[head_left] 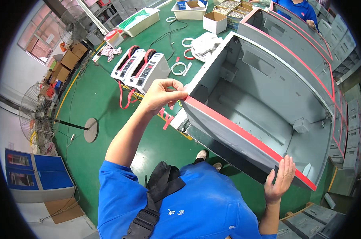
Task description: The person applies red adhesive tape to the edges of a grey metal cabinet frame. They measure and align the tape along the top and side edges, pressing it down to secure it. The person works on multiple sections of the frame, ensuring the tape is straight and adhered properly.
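Observation:
A large grey metal cabinet shell (264,99) lies open-side up on the green table, its rim lined with red tape (244,133). My left hand (162,95) pinches the end of the red tape at the near left corner of the rim. At the near right end of the same edge, my right hand (282,179) lies flat against the taped rim with its fingers together and extended. Several short red tape strips (166,117) hang from the table edge just below my left hand.
Two white tape dispensers (142,67) stand left of the shell, with tape rolls (179,67) and a white cloth (204,44) behind. Trays and boxes of parts (228,10) sit at the back. Another person in blue (298,8) works beyond a second shell. Fans (39,115) stand at left.

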`<act>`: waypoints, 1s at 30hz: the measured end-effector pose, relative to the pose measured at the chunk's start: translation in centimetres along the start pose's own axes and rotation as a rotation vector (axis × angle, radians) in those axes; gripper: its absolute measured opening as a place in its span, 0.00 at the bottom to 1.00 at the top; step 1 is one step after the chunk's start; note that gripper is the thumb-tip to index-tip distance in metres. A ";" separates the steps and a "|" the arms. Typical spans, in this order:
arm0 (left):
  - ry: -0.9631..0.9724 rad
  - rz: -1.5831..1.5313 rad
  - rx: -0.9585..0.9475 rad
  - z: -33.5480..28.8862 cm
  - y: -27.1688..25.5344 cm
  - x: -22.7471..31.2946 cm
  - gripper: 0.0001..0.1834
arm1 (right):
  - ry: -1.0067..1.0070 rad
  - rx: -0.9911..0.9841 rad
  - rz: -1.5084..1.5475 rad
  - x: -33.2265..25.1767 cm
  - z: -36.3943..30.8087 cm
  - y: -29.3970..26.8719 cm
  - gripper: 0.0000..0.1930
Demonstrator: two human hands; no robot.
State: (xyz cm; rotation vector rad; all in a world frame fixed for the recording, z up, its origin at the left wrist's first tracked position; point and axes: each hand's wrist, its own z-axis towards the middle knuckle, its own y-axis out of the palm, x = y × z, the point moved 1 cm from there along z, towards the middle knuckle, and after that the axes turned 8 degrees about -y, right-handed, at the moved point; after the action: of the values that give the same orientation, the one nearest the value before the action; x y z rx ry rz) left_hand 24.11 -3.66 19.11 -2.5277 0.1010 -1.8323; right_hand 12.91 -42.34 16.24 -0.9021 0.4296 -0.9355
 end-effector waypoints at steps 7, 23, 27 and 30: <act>0.002 0.006 0.004 -0.2 0.2 0.1 0.06 | -0.001 0.010 0.005 0.1 -0.1 0.0 0.20; 0.034 -0.246 0.061 0.3 -1.1 -2.7 0.14 | 0.090 -0.002 -0.078 -1.2 0.6 0.5 0.23; 0.086 -0.149 0.110 2.2 -3.7 -4.8 0.11 | 0.140 -0.003 -0.110 -4.8 3.7 2.3 0.23; 0.072 -0.092 0.016 3.3 -4.2 -4.6 0.10 | 0.104 -0.005 -0.065 -9.4 8.7 5.4 0.21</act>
State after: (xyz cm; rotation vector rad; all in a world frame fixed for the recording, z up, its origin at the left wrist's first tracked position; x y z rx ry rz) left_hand 25.96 0.79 13.97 -2.4956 -0.0286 -1.9496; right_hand 16.24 -28.83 16.29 -0.8784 0.4939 -1.0442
